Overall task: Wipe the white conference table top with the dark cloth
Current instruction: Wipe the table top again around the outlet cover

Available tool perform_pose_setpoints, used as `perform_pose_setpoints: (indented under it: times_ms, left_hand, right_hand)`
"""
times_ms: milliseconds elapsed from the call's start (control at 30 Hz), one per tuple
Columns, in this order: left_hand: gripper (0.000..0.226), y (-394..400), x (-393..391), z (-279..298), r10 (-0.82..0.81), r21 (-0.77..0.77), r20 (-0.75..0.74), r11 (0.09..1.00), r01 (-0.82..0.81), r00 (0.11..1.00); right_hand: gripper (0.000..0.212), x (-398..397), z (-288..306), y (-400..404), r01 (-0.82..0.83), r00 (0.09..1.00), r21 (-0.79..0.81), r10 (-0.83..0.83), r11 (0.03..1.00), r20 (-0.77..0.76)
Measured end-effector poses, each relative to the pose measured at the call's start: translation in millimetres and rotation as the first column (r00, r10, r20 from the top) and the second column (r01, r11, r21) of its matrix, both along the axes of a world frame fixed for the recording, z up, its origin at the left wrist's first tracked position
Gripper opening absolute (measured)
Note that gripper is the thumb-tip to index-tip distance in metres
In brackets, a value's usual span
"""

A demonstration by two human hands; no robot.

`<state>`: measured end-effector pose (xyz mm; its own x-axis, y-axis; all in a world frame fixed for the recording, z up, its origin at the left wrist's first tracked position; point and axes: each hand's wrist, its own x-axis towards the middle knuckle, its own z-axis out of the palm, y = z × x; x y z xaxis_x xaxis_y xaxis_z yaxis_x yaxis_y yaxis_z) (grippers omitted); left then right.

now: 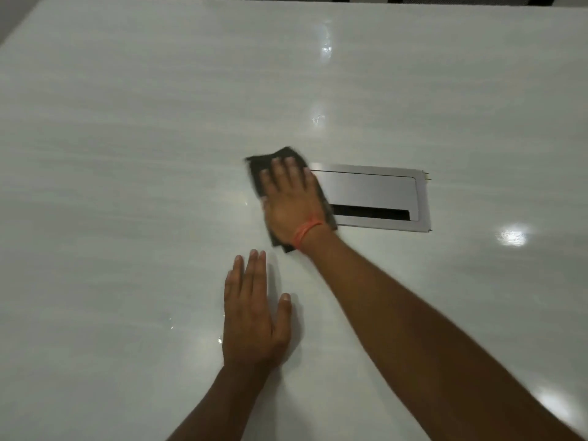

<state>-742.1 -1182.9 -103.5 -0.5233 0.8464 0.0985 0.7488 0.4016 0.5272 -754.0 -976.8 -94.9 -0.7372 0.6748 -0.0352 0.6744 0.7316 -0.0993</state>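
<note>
Head view of a glossy white worktop (127,154) that fills nearly the whole field. The right hand (291,198), just right of centre, lies palm down on the dark cloth (256,173); its fingers (280,168) are straight and close together, pressing the cloth flat against the worktop rather than curling round it. The cloth shows beyond the fingertips toward 11 o'clock and beneath the wrist toward 6 o'clock. An orange band (307,233) circles the right wrist. At 3 o'clock of the cloth, touching its edge, a grey metal cable hatch (375,192) is set flush in the worktop, with a dark slot along its near side. The left hand (254,316), at 6 o'clock of the cloth and apart from it, rests flat on the worktop, fingers straight, thumb spread, holding nothing. Ceiling lights reflect as bright patches (514,235) toward 3 o'clock.
</note>
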Motion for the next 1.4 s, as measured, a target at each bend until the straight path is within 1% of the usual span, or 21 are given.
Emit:
perform_pose_setpoints:
  times_ms: [67,133,200,300,367,433,467,533,600,667,733,800,833,900,933,1000,1067,1133,1200,1300,1400]
  left_hand:
    - [0.067,1,0,0,0.037,0.012,0.065,0.999,-0.038,0.997]
    - [0.065,0,0,-1,0.048,0.049,0.116,0.997,-0.054,0.992]
    - [0.063,-3,0,-1,0.038,0.090,0.151,0.995,-0.052,0.988]
    - [0.059,-6,-1,5,0.082,0.131,0.325,0.983,-0.130,0.942]
    - [0.058,-3,0,13,0.112,0.149,0.422,0.970,-0.190,0.900]
    - [0.056,15,3,26,0.121,0.169,0.469,0.960,-0.223,0.875]
    - [0.058,30,4,32,0.102,0.169,0.457,0.965,-0.199,0.884]
    - [0.060,69,7,40,0.017,0.122,0.356,0.990,-0.064,0.934]
    - [0.063,104,12,35,-0.081,-0.035,0.205,0.995,0.090,0.975]
    - [0.066,123,7,17,-0.145,-0.165,0.075,0.974,0.156,0.987]
    - [0.071,133,-15,0,-0.119,-0.153,-0.061,0.982,0.108,0.991]
    - [0.074,142,-48,-10,-0.034,-0.130,-0.145,0.991,0.015,0.989]
    - [0.076,148,-63,-11,-0.023,-0.162,-0.176,0.987,-0.006,0.984]
    - [0.080,168,-74,-5,-0.078,-0.258,-0.175,0.966,0.031,0.981]
    - [0.081,183,-67,-3,-0.135,-0.264,-0.157,0.960,0.090,0.978]
    - [0.079,211,-27,0,-0.317,-0.232,-0.124,0.931,0.283,0.940]
    - [0.075,223,34,3,-0.501,-0.231,-0.113,0.853,0.467,0.858]
    - [0.074,207,68,4,-0.556,-0.239,-0.093,0.818,0.524,0.826]
    - [0.076,177,65,-1,-0.538,-0.214,-0.109,0.834,0.508,0.836]
    - [0.080,147,11,-6,-0.420,-0.233,-0.261,0.901,0.366,0.869]
    - [0.086,167,-21,1,-0.378,-0.298,-0.315,0.910,0.288,0.870]
  right_hand:
    - [0.058,-12,-1,-30,-0.151,0.988,-0.016,0.151,0.988,0.015]
    - [0.057,7,-3,-40,-0.203,0.979,-0.018,0.203,0.979,0.009]
    - [0.057,38,-7,-40,-0.151,0.988,-0.003,0.150,0.989,-0.043]
    - [0.059,71,-4,-36,0.002,0.998,-0.034,-0.004,0.999,-0.062]
    - [0.061,78,4,-34,0.032,0.995,-0.098,-0.041,0.995,-0.090]
    - [0.057,82,16,-32,0.031,0.960,-0.242,-0.096,0.970,-0.265]
    - [0.055,87,20,-30,0.054,0.912,-0.282,-0.163,0.958,-0.377]
    - [0.052,108,19,-25,0.213,0.786,-0.273,-0.330,0.938,-0.523]
    - [0.051,137,9,-19,0.377,0.675,-0.292,-0.477,0.879,-0.564]
    - [0.051,162,-1,-17,0.436,0.629,-0.364,-0.568,0.823,-0.530]
    - [0.050,174,-10,-19,0.436,0.621,-0.396,-0.589,0.808,-0.517]
    - [0.050,175,-16,-19,0.432,0.600,-0.362,-0.563,0.826,-0.568]
    - [0.050,174,-17,-18,0.438,0.577,-0.348,-0.556,0.829,-0.598]
    - [0.052,172,-17,-19,0.442,0.510,-0.344,-0.547,0.828,-0.664]
    - [0.053,172,-15,-18,0.444,0.469,-0.343,-0.541,0.828,-0.698]
    - [0.054,173,-12,-18,0.468,0.382,-0.350,-0.543,0.811,-0.747]
    - [0.053,179,-11,-19,0.522,0.271,-0.383,-0.574,0.762,-0.772]
    - [0.051,179,-9,-20,0.538,0.167,-0.433,-0.595,0.723,-0.787]
    - [0.048,181,-9,-18,0.525,0.172,-0.432,-0.589,0.733,-0.790]
    - [0.048,181,-10,-17,0.501,0.190,-0.421,-0.570,0.757,-0.799]
    - [0.051,179,-8,-18,0.501,0.187,-0.449,-0.598,0.740,-0.779]
